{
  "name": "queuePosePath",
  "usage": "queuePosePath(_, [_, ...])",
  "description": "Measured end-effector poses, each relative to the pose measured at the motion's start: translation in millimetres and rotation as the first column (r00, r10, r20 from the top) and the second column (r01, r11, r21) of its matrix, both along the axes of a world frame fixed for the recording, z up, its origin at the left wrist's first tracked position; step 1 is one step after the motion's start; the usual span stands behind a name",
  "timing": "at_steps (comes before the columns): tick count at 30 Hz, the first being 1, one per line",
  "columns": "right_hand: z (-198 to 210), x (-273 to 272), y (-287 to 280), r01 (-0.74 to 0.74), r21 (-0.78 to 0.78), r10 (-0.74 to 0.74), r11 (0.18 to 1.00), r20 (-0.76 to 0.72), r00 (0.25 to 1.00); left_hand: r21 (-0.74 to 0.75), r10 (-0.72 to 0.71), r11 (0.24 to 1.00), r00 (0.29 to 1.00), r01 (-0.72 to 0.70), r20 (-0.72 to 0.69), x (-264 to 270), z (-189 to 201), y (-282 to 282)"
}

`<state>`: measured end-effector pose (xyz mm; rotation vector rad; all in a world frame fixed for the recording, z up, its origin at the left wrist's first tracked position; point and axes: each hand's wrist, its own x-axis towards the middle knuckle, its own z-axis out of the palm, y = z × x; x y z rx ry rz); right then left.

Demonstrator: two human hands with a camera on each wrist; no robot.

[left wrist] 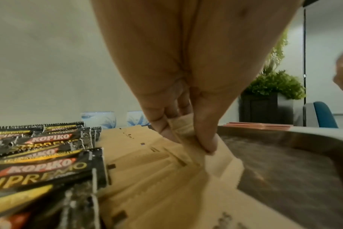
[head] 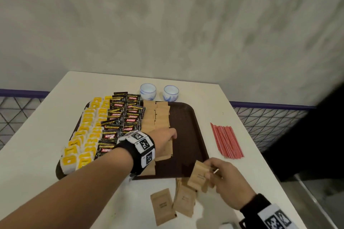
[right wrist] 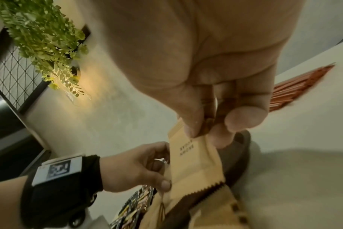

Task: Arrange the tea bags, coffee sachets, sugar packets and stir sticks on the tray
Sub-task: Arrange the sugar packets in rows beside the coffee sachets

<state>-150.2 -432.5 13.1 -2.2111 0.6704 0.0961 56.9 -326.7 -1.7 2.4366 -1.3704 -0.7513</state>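
A brown tray (head: 186, 135) holds rows of yellow tea bags (head: 85, 135), black coffee sachets (head: 126, 117) and brown sugar packets (head: 155, 117). My left hand (head: 172, 135) reaches over the sugar rows and pinches one sugar packet (left wrist: 223, 156) between thumb and fingers, low over the tray. At the tray's near right corner, my right hand (head: 212, 169) pinches another brown sugar packet (head: 200, 174), which hangs down in the right wrist view (right wrist: 194, 156). Several loose sugar packets (head: 162, 206) lie on the table in front of the tray. Red stir sticks (head: 226, 140) lie bundled to the tray's right.
Two white-and-blue cups (head: 148, 91) (head: 170, 92) stand behind the tray. The white table (head: 223, 109) ends at a wall behind and a mesh railing on both sides. The tray's right half is bare brown surface.
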Motion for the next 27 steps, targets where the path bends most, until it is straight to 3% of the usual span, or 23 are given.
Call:
queuePosePath(5, [-1,44,2,-0.011,-0.021,0.012,1.0,0.046,0.999,-0.056,-0.087,0.994,0.984,0.096,0.157,8,-3,-2])
queuePosePath(11, [-14,90,3,-0.027,-0.104,0.023,0.994,-0.041,0.999,-0.054,-0.107,0.991,0.975,0.12,0.197,13,-12,-9])
queuePosePath(14, [-23,104,1,-0.021,-0.15,0.01,0.988,-0.074,0.997,-0.107,-0.057,0.991,0.969,0.084,0.239,17,-13,-5])
queuePosePath(18, [-34,118,2,-0.012,-0.15,-0.007,0.989,-0.124,0.992,-0.246,0.129,0.969,0.915,-0.034,0.383,21,4,9])
queuePosePath(23, [-34,134,7,-0.021,-0.179,0.002,0.984,-0.106,0.994,-0.243,0.198,0.963,0.924,-0.12,0.328,4,37,44])
queuePosePath(27, [-30,138,11,-0.041,-0.224,0.016,0.974,-0.114,0.993,-0.035,0.05,0.998,0.979,-0.044,0.2,-47,32,82])
